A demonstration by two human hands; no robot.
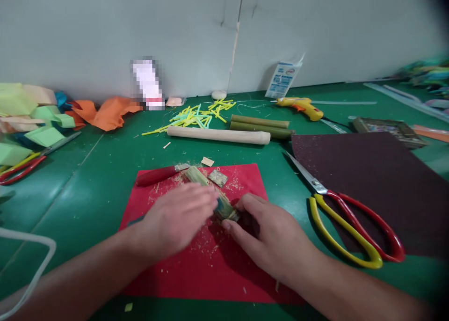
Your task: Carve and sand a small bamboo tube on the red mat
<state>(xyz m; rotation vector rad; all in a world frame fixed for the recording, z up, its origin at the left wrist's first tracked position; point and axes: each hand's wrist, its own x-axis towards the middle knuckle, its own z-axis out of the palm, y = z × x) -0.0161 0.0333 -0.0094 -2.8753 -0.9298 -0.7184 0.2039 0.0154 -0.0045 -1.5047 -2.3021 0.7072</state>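
A split green bamboo piece lies slantwise on a red sheet. At its near end, my right hand pinches it between thumb and fingers. My left hand lies across the bamboo with its fingers together and bent over. A dark blue edge shows beside the left wrist, and a dark blue bit shows by the fingertips; the palm hides whatever is between. A red-handled knife lies beyond the left hand. Next to the bamboo are a small dark square piece and scattered shavings.
Red-and-yellow scissors lie at right, partly over a dark brown sheet. Behind are a pale rod, green bamboo lengths, yellow strips and a yellow glue gun. Coloured paper and another pair of scissors are left.
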